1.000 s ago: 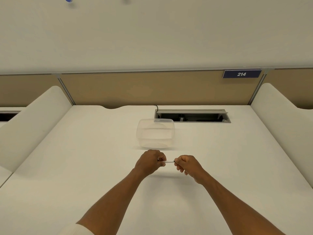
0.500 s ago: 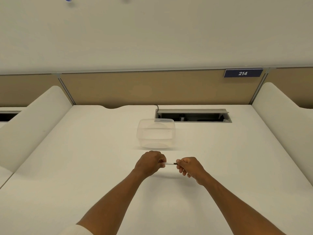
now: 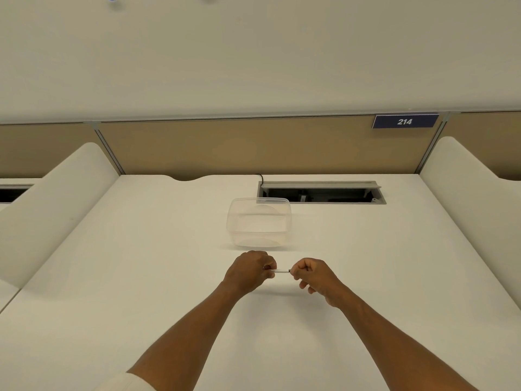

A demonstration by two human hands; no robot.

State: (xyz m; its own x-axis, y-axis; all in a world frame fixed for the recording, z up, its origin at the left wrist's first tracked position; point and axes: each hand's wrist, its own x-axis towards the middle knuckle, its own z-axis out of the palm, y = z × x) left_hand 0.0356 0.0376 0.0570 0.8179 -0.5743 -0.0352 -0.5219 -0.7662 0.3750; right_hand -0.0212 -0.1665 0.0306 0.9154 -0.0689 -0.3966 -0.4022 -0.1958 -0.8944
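A thin white pen-like stick [image 3: 281, 271] with a dark tip at its right end is held level above the white desk [image 3: 141, 277]. My left hand [image 3: 249, 270] grips its left end with curled fingers. My right hand [image 3: 313, 276] pinches the dark right end. Most of the stick is hidden inside both hands; only a short white stretch shows between them. Just beyond the hands stands a clear plastic container [image 3: 259, 221] without a lid, and nothing shows inside it.
An open cable slot [image 3: 321, 192] is set in the desk behind the container, with a black cable beside it. White side dividers [image 3: 50, 210] rise left and right. A tan back panel carries a blue sign marked 214 [image 3: 404, 121].
The two hands have drawn slightly apart, so a bit more of the white stick shows between them. Nothing else has moved.
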